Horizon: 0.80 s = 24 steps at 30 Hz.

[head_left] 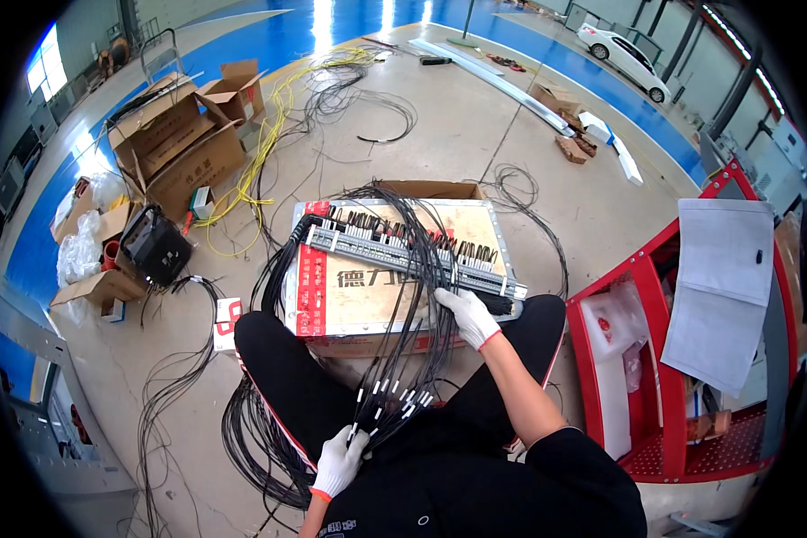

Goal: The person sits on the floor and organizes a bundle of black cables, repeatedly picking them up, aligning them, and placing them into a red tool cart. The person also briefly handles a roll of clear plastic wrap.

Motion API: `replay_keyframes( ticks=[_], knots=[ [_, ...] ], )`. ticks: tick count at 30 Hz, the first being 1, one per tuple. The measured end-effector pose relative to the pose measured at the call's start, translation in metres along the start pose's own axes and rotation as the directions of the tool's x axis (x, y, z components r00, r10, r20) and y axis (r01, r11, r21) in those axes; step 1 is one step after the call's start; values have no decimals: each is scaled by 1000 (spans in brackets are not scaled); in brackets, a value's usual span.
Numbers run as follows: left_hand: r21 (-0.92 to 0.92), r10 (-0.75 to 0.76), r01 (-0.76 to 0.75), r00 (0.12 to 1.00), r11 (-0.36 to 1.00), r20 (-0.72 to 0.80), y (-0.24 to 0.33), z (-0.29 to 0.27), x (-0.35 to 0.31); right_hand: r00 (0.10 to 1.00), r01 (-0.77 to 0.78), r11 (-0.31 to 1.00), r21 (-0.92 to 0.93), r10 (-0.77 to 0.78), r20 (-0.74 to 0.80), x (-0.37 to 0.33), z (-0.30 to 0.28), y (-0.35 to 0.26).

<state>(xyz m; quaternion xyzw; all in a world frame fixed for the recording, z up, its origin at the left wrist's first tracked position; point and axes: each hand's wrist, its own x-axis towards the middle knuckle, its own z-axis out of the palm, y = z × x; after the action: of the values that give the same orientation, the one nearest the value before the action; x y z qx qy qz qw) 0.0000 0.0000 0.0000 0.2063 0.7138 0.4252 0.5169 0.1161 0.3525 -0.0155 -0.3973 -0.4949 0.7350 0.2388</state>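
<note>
My left hand (339,462), in a white glove with an orange cuff, is closed on the lower ends of several thin black cables (387,354). White marker sleeves (391,399) sit near those ends, above my lap. Higher up the same bundle, my gloved right hand (468,316) has its fingers bent around the cables' right side. The bundle runs up across a long grey terminal strip (403,258) with black and white wires along its back. That strip lies slantwise on a cardboard box (350,305) with red tape, between my knees.
Black cable coils (251,439) lie by my left leg. Opened cartons (188,152) and a black case (155,244) stand at the left, near tangled yellow cable (264,148). A red metal rack (655,439) with paper sheets (722,287) is close at my right. Long metal profiles (502,85) lie farther off.
</note>
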Motion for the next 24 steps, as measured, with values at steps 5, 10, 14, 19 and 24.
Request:
replay_keyframes(
  ticks=[5,10,14,19,24],
  knots=[
    [80,-1,2,1000,997,-9,-1,3,-4,991,89,928,-361,-120,-65,7,5,-25],
    [121,12,-8,999,993,-37,3,1,-2,982,-161,933,323,120,143,79,-4,-55],
    [65,11,-5,996,998,-91,3,-2,-3,944,-306,745,592,157,291,145,23,-108],
    [12,-7,9,986,1000,-168,2,3,-2,933,-308,866,395,195,302,217,48,-117],
    [-43,-26,14,959,999,-282,-2,1,-6,918,-331,849,412,189,348,198,137,-153]
  ],
)
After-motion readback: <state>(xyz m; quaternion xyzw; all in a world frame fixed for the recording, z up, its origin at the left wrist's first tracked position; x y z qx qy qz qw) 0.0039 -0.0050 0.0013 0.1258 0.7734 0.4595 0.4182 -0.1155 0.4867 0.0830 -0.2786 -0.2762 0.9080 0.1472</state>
